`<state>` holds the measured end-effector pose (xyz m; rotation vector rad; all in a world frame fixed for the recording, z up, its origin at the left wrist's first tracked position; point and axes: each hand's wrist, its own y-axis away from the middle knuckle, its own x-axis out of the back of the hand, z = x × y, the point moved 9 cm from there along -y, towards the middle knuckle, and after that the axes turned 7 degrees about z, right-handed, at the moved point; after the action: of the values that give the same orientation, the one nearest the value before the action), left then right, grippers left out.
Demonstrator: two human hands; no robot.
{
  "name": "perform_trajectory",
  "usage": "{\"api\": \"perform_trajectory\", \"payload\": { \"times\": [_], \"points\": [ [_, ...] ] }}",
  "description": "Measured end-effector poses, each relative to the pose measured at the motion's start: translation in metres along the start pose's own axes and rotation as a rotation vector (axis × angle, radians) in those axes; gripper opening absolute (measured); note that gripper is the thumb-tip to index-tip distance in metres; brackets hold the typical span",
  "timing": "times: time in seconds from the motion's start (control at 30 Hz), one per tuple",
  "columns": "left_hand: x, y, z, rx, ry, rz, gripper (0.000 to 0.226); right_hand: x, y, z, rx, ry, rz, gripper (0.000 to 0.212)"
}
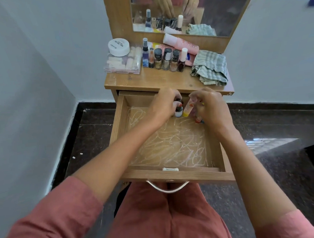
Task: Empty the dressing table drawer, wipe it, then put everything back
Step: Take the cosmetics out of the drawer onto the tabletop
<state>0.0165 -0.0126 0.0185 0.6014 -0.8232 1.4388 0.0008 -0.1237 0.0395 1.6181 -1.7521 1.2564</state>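
Observation:
The wooden drawer is pulled out wide, its floor covered in pale scribbles. At its far end my left hand is closed over small dark bottles, one with a red mark and a white base. My right hand grips a thin orange tube with a yellow cap; small red and blue items poke out beneath its palm. On the dressing table top stand a row of nail polish bottles, a blue spray bottle, a pink tube and a clear box.
A checked cloth lies crumpled on the right of the table top. A white round tub sits on the clear box. A mirror rises behind. The drawer's metal handle hangs over my lap. Dark stone floor lies on both sides.

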Motion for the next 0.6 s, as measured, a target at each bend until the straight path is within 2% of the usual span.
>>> {"api": "perform_trajectory", "payload": {
  "times": [0.2, 0.37, 0.6],
  "points": [
    [0.062, -0.013, 0.008, -0.062, 0.022, 0.097, 0.024, 0.015, -0.030, -0.038, 0.077, -0.033, 0.054, 0.023],
    [0.100, -0.039, 0.000, -0.063, -0.020, 0.142, 0.025, 0.013, -0.062, -0.064, 0.135, -0.041, 0.078, 0.006],
    [0.116, -0.065, -0.023, -0.035, -0.067, 0.208, 0.019, -0.011, -0.101, -0.083, 0.143, 0.048, 0.058, 0.018]
  ]
}}
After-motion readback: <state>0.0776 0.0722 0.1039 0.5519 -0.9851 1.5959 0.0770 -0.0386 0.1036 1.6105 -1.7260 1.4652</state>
